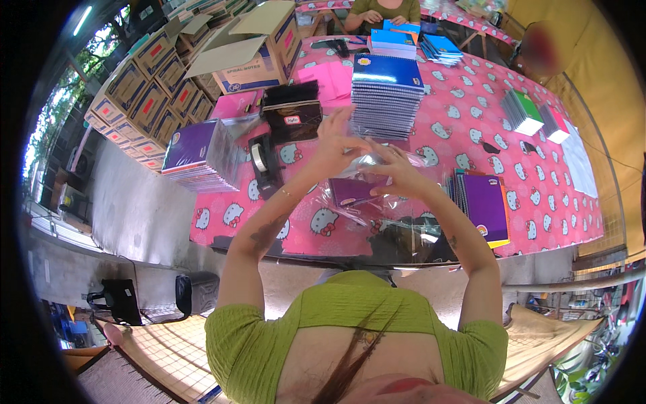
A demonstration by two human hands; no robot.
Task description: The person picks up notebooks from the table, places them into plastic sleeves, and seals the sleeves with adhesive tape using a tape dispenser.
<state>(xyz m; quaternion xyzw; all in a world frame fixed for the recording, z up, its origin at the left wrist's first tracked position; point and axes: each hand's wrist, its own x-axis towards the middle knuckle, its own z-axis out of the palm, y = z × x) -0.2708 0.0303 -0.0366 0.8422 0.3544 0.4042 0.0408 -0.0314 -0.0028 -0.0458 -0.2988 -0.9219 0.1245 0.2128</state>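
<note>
A purple notebook (351,192) lies in loose clear plastic wrap (367,161) at the near middle of the table. My left hand (336,147) is over its far left side, some fingers raised and others bent at the plastic. On the right, my right hand (400,172) curls over the same plastic, thumb near the notebook's edge. Both hands seem to pinch the film, though glare hides the exact grip. Just beyond my hands rises a tall stack of blue spiral notebooks (386,101). A tape dispenser (261,161) stands left of my left hand.
Purple notebooks (196,147) are stacked at the left edge, beside a dark box (292,120). An open carton (252,67) sits behind. More notebooks (483,207) stand at right. Green notebooks (523,112) lie farther off. Across the table, another person (383,12) handles blue notebooks.
</note>
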